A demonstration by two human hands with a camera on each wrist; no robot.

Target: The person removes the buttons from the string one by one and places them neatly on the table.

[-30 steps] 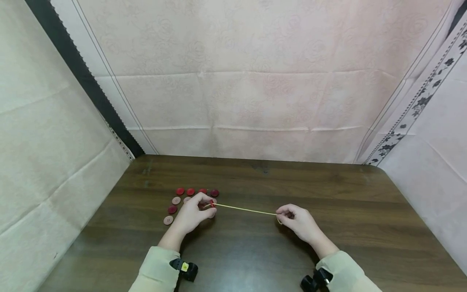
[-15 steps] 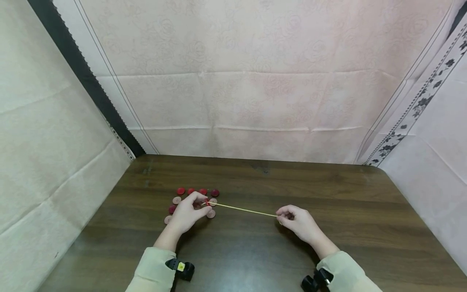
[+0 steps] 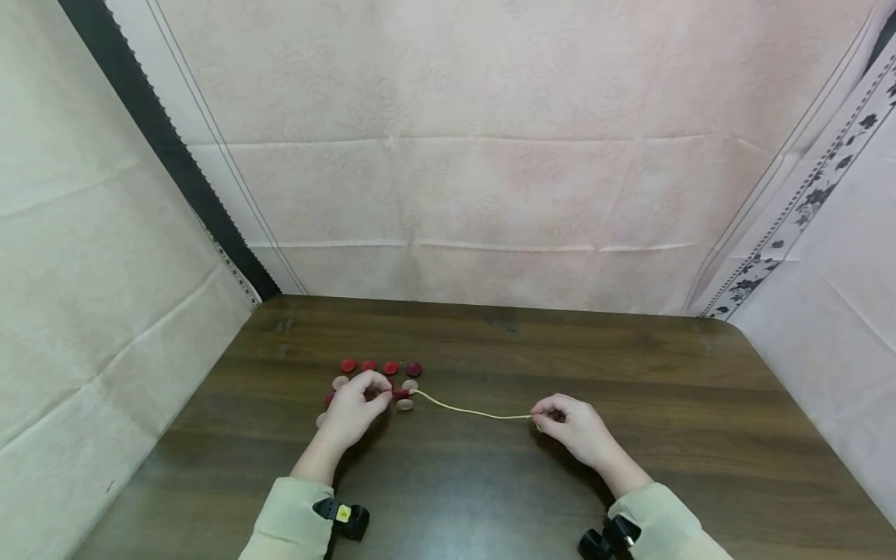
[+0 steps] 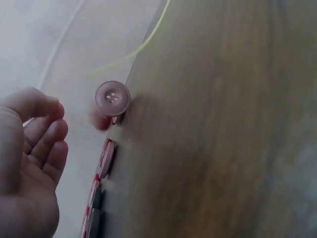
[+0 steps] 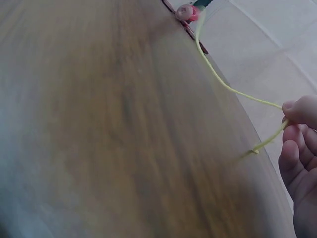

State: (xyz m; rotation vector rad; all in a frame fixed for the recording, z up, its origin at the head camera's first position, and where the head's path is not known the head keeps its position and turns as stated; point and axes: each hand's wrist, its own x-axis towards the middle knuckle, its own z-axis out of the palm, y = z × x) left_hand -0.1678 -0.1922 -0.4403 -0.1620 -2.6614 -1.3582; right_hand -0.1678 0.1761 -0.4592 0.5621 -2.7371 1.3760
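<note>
My right hand [image 3: 570,424] pinches a yellow string [image 3: 469,410] between thumb and fingers. A short tail ending in a knot hangs below the grip in the right wrist view. The string sags toward the left, reaching a red button [image 3: 400,393] by the left fingertips. My left hand [image 3: 357,408] hovers there with loosely bent fingers. In the left wrist view a gap shows between those fingers and the blurred red button [image 4: 100,121], and nothing is visibly held. Close by, a pink four-hole button [image 4: 113,98] faces the camera.
A row of red and dark red buttons [image 3: 390,367] lies behind the left hand on the wooden table [image 3: 490,490]. More pink and dark red buttons lie around that hand, partly covered by it. Pale cloth [image 3: 448,194] hangs behind and at both sides.
The string was taut between both hands and is now slack. My left hand has moved slightly left, away from the red button it held. A pink button beside it now looks tilted. My right hand stays put.
</note>
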